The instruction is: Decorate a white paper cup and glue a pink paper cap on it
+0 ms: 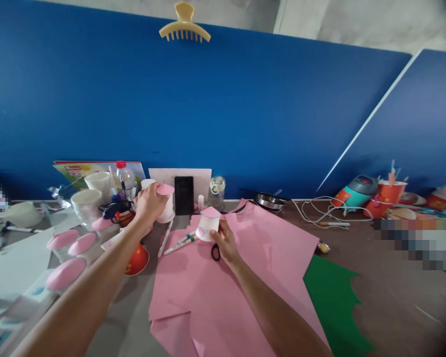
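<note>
Blue partition (223, 109) panels close off the far side, a pale seam slanting between them at right, with a yellow claw clip (185, 26) on the top edge and a rough grey wall (379, 22) beyond. The tabletop (401, 292) shows brown at right and grey at left; pink sheets (241, 292) cover its middle, and green paper (330, 302) pokes out at near right. Over the pink sheets, the right hand (225, 241) has its grip pinched on a cone-topped white cup (204, 229) with a pink grid drawn on its side. Farther left, the left hand (146, 204) has its grip closed around the edge of a second pink-topped cup (166, 210), near a black phone (184, 196) propped upright. More pink-topped cups (66, 273) stand at left. At far left, a colourful book or folder (70, 171) leans on the partition, its red badge lettered too small to read; yellow marks on the overturned red cup (138, 260) are likewise illegible
</note>
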Action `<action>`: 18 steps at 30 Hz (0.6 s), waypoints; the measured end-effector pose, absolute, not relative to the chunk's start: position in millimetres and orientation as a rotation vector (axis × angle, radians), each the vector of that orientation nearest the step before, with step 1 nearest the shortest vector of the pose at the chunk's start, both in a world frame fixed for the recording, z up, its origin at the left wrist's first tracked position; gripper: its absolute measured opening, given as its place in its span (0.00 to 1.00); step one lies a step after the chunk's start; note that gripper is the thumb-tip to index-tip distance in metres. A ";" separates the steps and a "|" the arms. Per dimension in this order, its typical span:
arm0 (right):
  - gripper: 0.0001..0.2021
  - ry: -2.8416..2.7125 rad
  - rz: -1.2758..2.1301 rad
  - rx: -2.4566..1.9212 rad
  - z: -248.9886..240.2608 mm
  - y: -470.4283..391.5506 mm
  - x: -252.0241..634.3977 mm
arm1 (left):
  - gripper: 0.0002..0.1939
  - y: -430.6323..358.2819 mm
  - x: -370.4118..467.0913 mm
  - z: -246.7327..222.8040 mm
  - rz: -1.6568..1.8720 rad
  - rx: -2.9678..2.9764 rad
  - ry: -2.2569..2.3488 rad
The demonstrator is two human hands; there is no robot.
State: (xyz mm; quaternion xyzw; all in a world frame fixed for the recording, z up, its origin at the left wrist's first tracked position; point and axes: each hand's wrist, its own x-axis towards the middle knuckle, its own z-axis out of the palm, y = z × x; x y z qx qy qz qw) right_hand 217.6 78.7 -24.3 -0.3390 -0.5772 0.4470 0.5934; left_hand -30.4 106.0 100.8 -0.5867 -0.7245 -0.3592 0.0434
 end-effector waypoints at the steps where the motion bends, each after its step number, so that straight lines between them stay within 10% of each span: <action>1: 0.24 -1.343 1.035 -0.786 -24.4 78.8 217.3 | 0.21 107.8 -31.8 99.2 -1.075 -1.792 -2.227; 13: 0.25 -1.357 1.059 -0.775 -22.5 76.0 213.4 | 0.28 72.3 -15.3 102.8 -1.303 -1.817 -2.098; 18: 0.26 -1.391 1.122 -0.766 -16.8 68.4 210.8 | 0.17 15.4 33.1 80.2 -2.193 -2.083 -2.048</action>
